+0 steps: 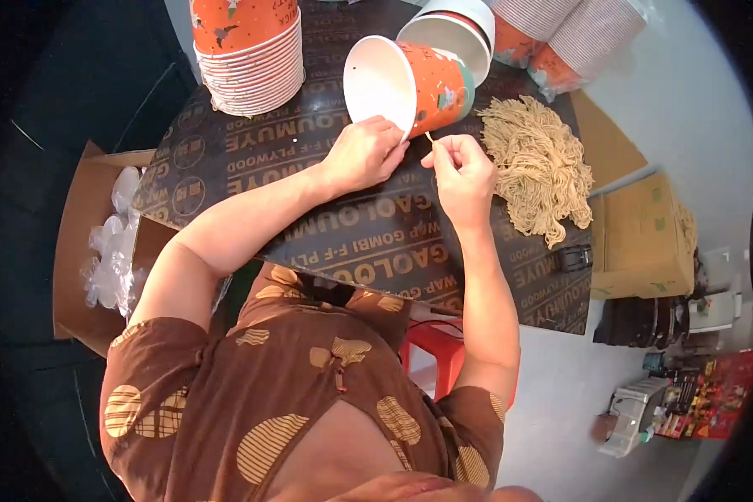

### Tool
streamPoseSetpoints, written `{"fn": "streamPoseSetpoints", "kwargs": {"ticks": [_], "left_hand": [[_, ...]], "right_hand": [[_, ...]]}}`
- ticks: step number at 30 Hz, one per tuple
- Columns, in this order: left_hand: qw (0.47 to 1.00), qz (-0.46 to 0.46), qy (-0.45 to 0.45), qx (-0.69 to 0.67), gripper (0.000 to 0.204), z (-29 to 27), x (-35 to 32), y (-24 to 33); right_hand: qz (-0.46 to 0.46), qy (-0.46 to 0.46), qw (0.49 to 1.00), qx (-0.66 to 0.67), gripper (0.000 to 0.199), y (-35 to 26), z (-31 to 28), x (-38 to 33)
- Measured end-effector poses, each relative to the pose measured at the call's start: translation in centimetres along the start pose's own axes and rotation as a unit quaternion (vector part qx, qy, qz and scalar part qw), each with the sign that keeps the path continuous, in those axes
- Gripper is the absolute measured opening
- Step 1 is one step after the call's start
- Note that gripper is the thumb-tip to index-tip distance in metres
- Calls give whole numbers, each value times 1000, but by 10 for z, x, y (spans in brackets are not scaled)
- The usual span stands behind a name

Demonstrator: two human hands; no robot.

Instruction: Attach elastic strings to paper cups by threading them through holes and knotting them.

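Note:
An orange patterned paper bucket (437,90) with a white inside lies on its side on the dark table, its mouth turned to the left. My left hand (366,154) is closed on the near part of its rim. Beside the bucket, my right hand (462,177) pinches a thin beige string (429,137), which runs up to the bucket's near side. How the string joins the bucket is hidden. A loose heap of beige string (537,159) lies just right of my right hand.
Nested orange buckets (249,71) stand at the back left. More white-mouthed buckets (456,40) lie behind the held one, with wrapped stacks (573,42) at the back right. A cardboard box (644,238) is right of the table (368,238); another carton (79,243) stands left.

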State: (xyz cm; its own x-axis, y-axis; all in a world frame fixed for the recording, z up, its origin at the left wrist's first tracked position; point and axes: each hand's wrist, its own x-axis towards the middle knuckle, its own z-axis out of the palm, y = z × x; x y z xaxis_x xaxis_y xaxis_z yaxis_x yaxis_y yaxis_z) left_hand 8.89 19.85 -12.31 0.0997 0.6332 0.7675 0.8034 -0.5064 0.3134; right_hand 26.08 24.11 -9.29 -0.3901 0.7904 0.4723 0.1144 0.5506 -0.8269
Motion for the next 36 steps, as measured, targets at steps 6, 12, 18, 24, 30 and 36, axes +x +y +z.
{"fn": "streamPoseSetpoints", "kwargs": {"ticks": [6,12,18,24,30,36], "left_hand": [[1000,15,-9,1,8,4,-1,-1],[1000,17,-16,8,9,0,1,2],[998,-59,20,12,16,-12,4,10],[992,-105,-13,-69,38,-20,-2,12],[864,-333,-99,-365,54,-19,0,20],[830,-349,-124,-416,32,-12,0,14]], "right_hand": [[-31,-3,999,-34,7,-3,2,-1],[-31,-20,999,-23,6,-4,0,0],[14,-78,994,81,5,-4,-10,3],[-53,-107,992,44,3,3,-6,4],[-133,-102,986,-6,4,0,-3,4],[-144,-111,981,-68,6,-3,-2,2]]}}
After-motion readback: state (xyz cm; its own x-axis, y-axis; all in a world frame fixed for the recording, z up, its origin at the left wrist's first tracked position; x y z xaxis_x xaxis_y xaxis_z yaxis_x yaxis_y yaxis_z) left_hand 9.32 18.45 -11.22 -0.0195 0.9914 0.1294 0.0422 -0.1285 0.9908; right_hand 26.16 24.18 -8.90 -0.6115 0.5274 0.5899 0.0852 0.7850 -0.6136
